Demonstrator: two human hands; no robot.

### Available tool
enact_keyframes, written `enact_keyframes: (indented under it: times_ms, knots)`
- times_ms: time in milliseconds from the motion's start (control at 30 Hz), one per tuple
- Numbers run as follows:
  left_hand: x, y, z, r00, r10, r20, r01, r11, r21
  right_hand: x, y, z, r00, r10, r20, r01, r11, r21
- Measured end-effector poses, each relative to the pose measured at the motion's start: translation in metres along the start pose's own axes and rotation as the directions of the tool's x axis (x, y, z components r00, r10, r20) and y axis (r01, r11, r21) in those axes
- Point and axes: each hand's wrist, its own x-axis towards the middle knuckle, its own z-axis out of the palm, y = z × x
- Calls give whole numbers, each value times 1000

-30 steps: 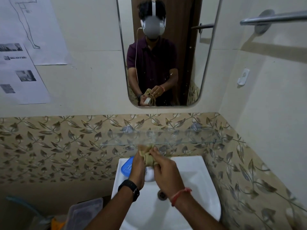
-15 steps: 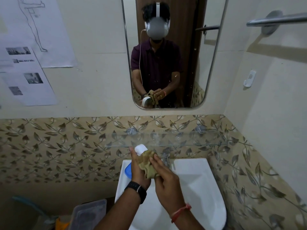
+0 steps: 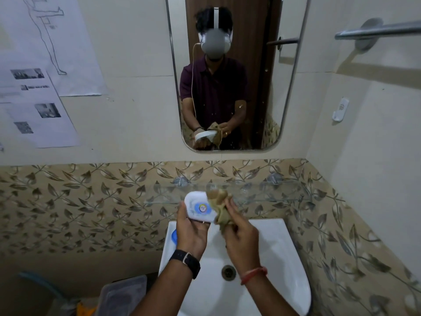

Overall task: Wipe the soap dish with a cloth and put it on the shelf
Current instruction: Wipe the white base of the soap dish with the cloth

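glass shelf (image 3: 262, 193) | wall-mounted above white sink (image 3: 268, 247) | blue item (image 3: 174, 237) on sink rim

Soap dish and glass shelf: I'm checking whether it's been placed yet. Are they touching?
Apart. The head view shows the soap dish held up in the left hand, in front of the glass shelf, not resting on it.

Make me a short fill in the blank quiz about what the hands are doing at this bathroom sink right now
1. The left hand holds the white soap dish above the ____.
2. The right hand presses a crumpled ____ against the dish.
3. The glass shelf is fixed to the wall below the ____.
4. A black watch sits on the ____ wrist.

Missing words: sink; cloth; mirror; left
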Motion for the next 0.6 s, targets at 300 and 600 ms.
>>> enact_keyframes:
  times_ms: [300, 600]
  knots:
    - [-4, 5, 5, 991, 74, 112, -82, 994, 74, 11, 14, -6, 913, 408, 3, -368, 822, 435]
    - [-14, -12, 1, 948, 6, 318, -126, 925, 359, 33, -2, -9, 868, 487, -97, -362, 754, 548]
